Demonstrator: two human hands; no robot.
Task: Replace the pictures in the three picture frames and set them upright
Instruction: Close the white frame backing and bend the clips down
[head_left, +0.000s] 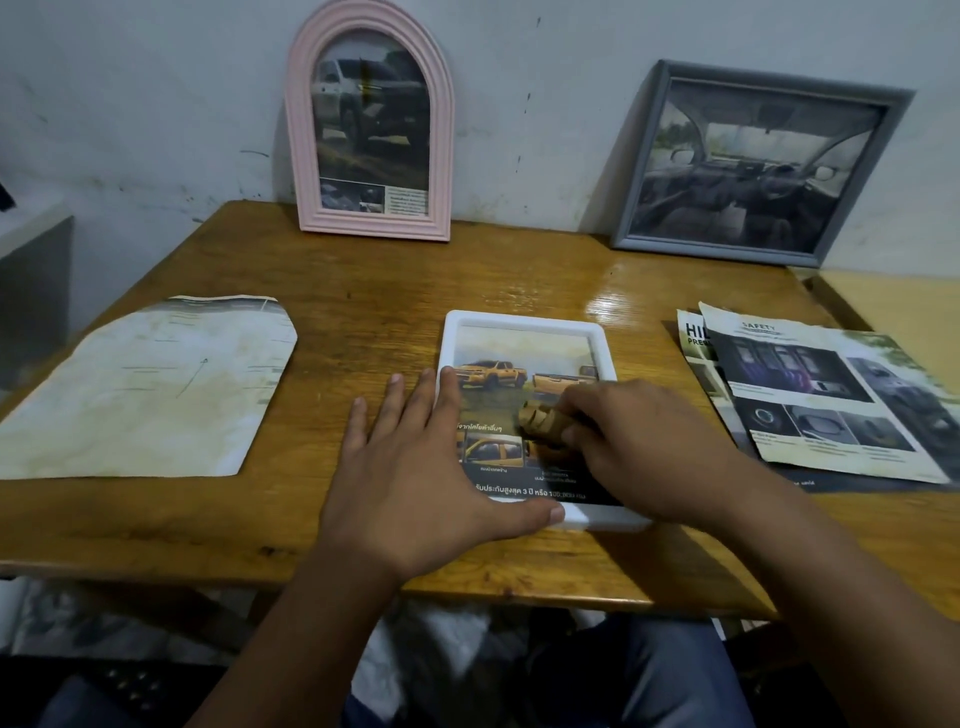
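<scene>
Seemingly, the white frame (524, 332) at lower centre was being refilled, steadied by the spread left hand (415, 467) while crumpled brown paper (540, 418) was pinched by the right hand (644, 441), and standing it upright was judged next

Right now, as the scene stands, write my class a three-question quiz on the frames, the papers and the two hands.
1. True or false: the white frame stands upright against the wall.
2. How many frames lean against the wall? A) one B) two C) three
3. Fill in: the right hand pinches a piece of brown ____.

Key
1. False: it lies flat on the table, with the left hand pressing its left edge.
2. B: the pink frame and the grey frame.
3. Cardboard, held over the truck picture.
</scene>
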